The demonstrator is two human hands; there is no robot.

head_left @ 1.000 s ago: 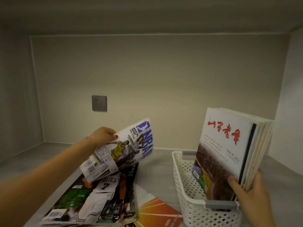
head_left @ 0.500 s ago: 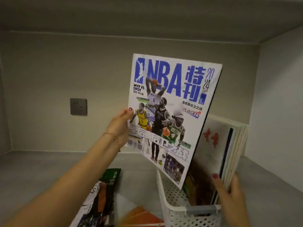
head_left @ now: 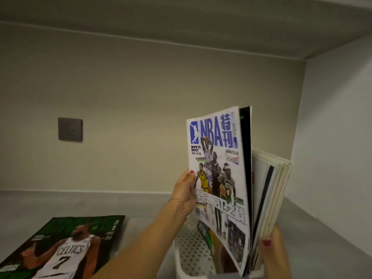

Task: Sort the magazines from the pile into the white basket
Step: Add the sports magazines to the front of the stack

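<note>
Now my left hand (head_left: pixel 184 193) pinches the NBA magazine (head_left: pixel 219 178) upright over the white basket (head_left: pixel 189 256); my right hand (head_left: pixel 271 252) grips the stack (head_left: pixel 269 190) inside it, keeping a slot open.

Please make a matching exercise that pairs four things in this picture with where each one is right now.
Things:
1. NBA magazine
2. Celtics magazine
3. stack of magazines
4. wall socket

Places:
A. flat on the shelf, at left
B. on the back wall
C. held upright by the left hand over the white basket
D. steadied in the basket by the right hand

Pairs: 1-C, 2-A, 3-D, 4-B
</note>
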